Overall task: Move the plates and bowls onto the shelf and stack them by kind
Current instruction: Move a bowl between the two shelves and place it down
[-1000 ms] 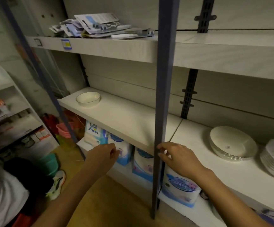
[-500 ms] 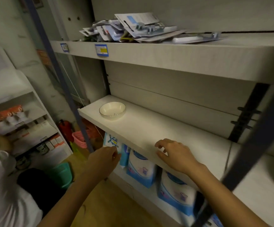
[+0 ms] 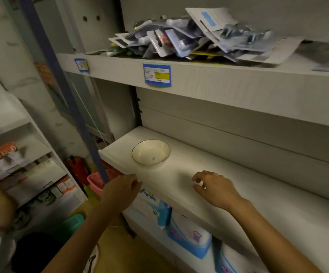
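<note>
Bowl, white ceramic w/ dark rim (image 3: pixel 150 152), upright on white shelf (image 3: pixel 179 174); left hand (image 3: pixel 121 189) fingers curled, right hand (image 3: pixel 215 189) fingers apart, both empty.

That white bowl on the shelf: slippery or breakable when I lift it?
The bowl looks glazed and glossy, so probably slick and breakable. It sits upright on a flat base on the shelf, so it would likely slide, not roll.

Both forearms are seen bare from the lower edge of the view up to the wrists, with no sleeve, watch, ring or glove worn on the left hand (image 3: pixel 120 191) or the right hand (image 3: pixel 215 191).
</note>
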Demonstrator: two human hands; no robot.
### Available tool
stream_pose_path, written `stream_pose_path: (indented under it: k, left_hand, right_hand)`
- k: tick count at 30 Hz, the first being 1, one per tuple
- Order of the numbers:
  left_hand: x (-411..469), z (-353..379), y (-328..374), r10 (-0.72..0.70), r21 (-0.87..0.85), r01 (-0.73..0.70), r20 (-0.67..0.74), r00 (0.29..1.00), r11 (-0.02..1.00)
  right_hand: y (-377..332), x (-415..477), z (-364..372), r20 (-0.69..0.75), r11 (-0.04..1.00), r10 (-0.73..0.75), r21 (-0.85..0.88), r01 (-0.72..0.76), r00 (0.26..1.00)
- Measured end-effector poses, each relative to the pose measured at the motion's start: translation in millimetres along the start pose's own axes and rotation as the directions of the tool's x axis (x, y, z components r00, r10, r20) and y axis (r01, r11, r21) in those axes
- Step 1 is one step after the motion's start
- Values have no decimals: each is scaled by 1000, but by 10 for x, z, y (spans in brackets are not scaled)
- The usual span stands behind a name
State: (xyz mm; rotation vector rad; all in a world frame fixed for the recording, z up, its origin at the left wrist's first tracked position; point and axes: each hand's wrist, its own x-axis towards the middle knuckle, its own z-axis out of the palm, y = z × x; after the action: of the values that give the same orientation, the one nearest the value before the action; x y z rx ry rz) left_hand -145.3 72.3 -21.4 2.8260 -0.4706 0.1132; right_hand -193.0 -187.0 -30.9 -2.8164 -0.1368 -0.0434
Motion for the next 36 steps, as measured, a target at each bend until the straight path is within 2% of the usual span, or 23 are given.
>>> stream_pose_path:
  k: [6,11,17,26,32,36]
  left_hand:
    - [660,88,-547,79,-43,-76,80,994,996]
    - [1263,124,-997,157,-82,-149,108,982,985]
    - [1811,160,-1428,210,-84,-196,209,955,977]
    - [2202,220,-1779,299,-100,-282,275,914,954]
    - [2402,286,-1839,358,-150,-326,313,880,933]
    - [2515,356,-1873,358,-145,-328,312,880,934]
  right_hand:
    - [-192,554,228,-29,995,105,2,-105,994]
    - [-449,1009,479,-43,953,304,9,-304,952]
    - [-749,1635,710,-5,810,584,-56,-584,811]
    - [-926,2109,928,34,629,773,-167,-759,633]
    - [-905,2175,872,183,529,836,-18,-848,518]
    - [-874,2164,887,195,475,849,126,-871,492]
